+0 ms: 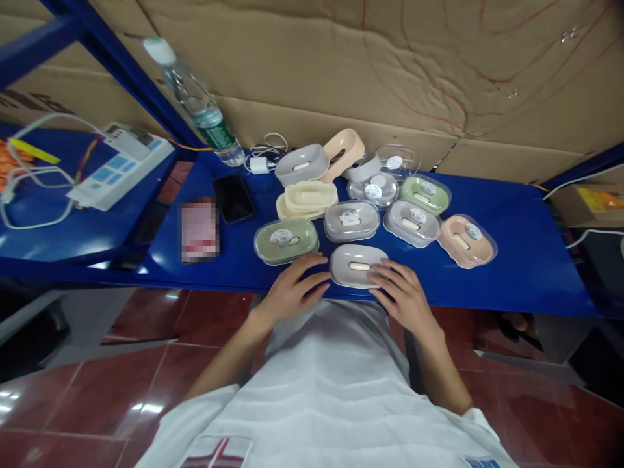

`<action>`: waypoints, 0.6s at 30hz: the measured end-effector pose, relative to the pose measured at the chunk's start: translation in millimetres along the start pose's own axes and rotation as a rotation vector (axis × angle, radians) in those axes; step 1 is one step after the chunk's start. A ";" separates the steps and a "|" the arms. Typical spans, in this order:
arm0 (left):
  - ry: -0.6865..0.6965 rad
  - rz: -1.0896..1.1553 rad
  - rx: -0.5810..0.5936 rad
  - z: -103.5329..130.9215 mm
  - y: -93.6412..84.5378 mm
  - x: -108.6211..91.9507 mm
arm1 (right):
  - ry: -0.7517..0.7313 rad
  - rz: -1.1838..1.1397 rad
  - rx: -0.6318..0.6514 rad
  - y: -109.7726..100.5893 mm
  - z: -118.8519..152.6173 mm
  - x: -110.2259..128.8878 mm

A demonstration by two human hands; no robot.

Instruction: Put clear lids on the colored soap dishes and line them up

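Note:
A grey soap dish (346, 265) with a pale oval insert in its middle lies at the front edge of the blue table. My right hand (404, 296) grips its right end, with fingers over the rim and the thumb at the near side. My left hand (297, 286) is at the dish's left end, fingers apart and curving toward it; whether the fingertips touch cannot be made out. Just beyond are a lidded green soap dish (275, 250), two lidded grey ones, including the nearer grey dish (336, 224), and a lidded peach dish (468, 250) to the right.
Behind stand cream dishes (292, 211), an open grey dish (287, 170), a peach part (351, 144) and clear lids (412, 159). Leftward are a phone (234, 198), a blurred pink packet (199, 231), a water bottle (199, 107) and a white charger (260, 166). Cardboard (302, 65) backs the table.

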State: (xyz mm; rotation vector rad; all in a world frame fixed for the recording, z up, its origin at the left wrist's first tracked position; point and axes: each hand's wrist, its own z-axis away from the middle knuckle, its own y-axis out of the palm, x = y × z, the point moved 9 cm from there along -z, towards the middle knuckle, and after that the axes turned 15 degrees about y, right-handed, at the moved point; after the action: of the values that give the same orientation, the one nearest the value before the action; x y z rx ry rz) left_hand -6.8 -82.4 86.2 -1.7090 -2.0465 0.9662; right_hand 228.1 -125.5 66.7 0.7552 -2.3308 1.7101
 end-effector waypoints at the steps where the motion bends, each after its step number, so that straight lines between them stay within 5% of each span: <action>1: -0.016 -0.027 -0.035 1.9 -7.6 1.5 | 0.035 0.021 -0.023 -8.1 7.4 -9.4; 9: -0.124 -0.283 -0.104 13.7 -45.0 21.0 | 0.356 0.217 -0.288 -82.9 74.2 -101.7; 14: -0.351 -0.360 -0.038 25.5 -48.3 45.9 | 0.522 0.305 -0.316 -90.5 61.5 -146.2; 18: -0.348 -0.343 0.024 34.2 -44.8 47.7 | 0.594 0.359 -0.380 -95.0 38.1 -182.5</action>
State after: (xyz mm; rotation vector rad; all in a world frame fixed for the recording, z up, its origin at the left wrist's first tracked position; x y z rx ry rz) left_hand -73.1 -50.2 82.2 -1.1806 -2.4256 1.2255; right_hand 437.3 -126.3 60.1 -0.2268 -2.3094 1.2821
